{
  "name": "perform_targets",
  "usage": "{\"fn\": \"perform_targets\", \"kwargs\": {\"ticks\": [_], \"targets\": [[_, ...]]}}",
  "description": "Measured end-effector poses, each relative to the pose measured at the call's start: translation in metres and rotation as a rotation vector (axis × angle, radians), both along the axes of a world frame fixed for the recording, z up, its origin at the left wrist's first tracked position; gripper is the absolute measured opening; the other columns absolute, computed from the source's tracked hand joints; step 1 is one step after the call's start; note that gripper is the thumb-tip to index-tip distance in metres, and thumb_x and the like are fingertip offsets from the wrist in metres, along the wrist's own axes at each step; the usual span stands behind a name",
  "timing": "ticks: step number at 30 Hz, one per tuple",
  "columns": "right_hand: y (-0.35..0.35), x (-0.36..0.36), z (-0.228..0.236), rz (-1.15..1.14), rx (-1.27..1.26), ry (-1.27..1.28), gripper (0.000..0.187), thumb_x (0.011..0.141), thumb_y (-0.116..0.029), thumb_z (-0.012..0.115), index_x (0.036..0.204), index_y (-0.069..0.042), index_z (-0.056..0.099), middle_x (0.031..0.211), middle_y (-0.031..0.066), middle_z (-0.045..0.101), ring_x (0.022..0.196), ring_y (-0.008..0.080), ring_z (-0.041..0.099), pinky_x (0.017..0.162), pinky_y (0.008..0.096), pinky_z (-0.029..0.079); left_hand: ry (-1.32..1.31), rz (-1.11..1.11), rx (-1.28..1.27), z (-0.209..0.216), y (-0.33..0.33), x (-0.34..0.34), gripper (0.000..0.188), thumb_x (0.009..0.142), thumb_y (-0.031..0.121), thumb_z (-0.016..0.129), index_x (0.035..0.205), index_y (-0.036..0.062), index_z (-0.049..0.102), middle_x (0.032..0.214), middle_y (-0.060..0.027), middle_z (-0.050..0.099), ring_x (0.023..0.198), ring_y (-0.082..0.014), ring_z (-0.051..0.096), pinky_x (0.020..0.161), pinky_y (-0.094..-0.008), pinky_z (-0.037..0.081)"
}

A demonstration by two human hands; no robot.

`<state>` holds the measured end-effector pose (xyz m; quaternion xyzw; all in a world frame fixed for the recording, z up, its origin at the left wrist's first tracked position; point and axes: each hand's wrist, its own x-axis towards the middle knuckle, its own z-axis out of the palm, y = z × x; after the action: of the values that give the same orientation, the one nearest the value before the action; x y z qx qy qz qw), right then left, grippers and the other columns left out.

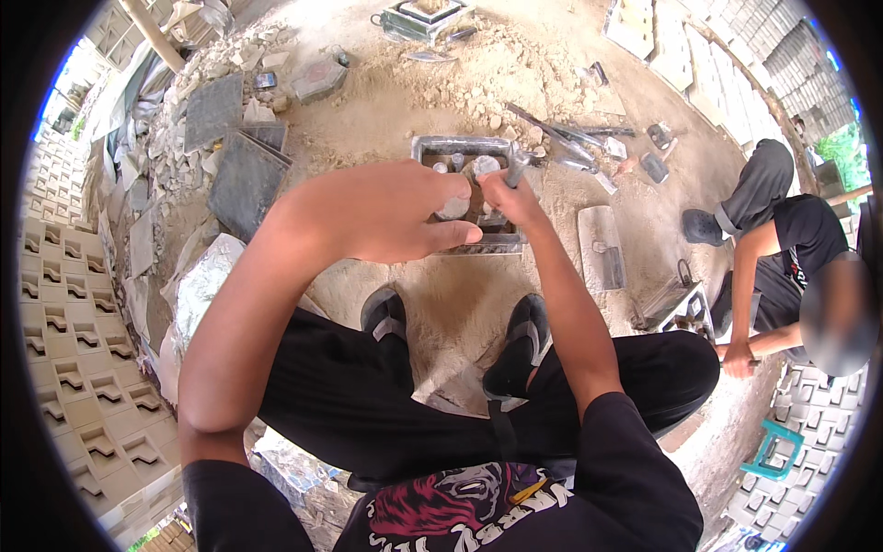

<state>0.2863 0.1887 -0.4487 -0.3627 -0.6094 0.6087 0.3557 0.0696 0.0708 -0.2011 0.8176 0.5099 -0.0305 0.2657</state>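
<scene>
Between my feet and the rubble lies a rectangular metal mould box (501, 247), with dusty, rounded grey pieces inside. My left hand (395, 210) reaches over its left side, thumb held apart from the fingers. A rounded grey piece (453, 208) shows in the gap beside the fingertips; no firm grip on it is visible. At the box's right side, my right hand (511, 197) is closed around a grey metal tool (521, 160) that stands up from the fist. The tool's lower end is hidden, so its exact kind is unclear. My left hand covers much of the box's left part.
Long metal bars (561, 138) and a flat grey block (601, 248) lie to the right. Another person (782, 248) crouches at far right beside a metal mould (685, 308). Dark slabs (244, 179) and rubble lie left. A second metal mould (423, 20) sits at the far side.
</scene>
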Motion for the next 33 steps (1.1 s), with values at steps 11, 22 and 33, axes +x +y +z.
{"fn": "perform_targets", "kwargs": {"ticks": [11, 22, 33], "targets": [[-0.005, 0.018, 0.01, -0.111, -0.07, 0.136, 0.039, 0.088, -0.009, 0.047, 0.052, -0.011, 0.032, 0.049, -0.0014, 0.03, 0.045, 0.0101, 0.026, 0.046, 0.0283, 0.022, -0.003, 0.024, 0.043, 0.0, -0.009, -0.001, 0.055, 0.091, 0.052, 0.053, 0.125, 0.0084, 0.054, 0.108, -0.0121, 0.064, 0.104, -0.0297, 0.059, 0.088, -0.0388, 0.046], [-0.005, 0.022, 0.015, -0.168, -0.073, 0.127, 0.039, 0.09, -0.007, 0.045, 0.053, -0.012, 0.034, 0.049, -0.0036, 0.03, 0.045, 0.0092, 0.027, 0.046, 0.0271, 0.022, -0.057, 0.023, 0.054, 0.003, -0.006, -0.006, 0.053, 0.091, 0.049, 0.054, 0.123, 0.0069, 0.055, 0.105, -0.0127, 0.064, 0.1, -0.0311, 0.06, 0.084, -0.0397, 0.047], [0.016, -0.007, 0.083, -0.822, 0.063, 0.12, 0.054, 0.093, -0.049, 0.056, 0.057, -0.014, 0.035, 0.051, -0.0034, 0.035, 0.046, 0.0084, 0.031, 0.046, 0.0271, 0.028, -0.121, -0.009, 0.108, -0.001, -0.008, -0.015, 0.049, 0.091, 0.044, 0.056, 0.121, 0.006, 0.055, 0.101, -0.0149, 0.064, 0.1, -0.0316, 0.06, 0.084, -0.0399, 0.047]]}}
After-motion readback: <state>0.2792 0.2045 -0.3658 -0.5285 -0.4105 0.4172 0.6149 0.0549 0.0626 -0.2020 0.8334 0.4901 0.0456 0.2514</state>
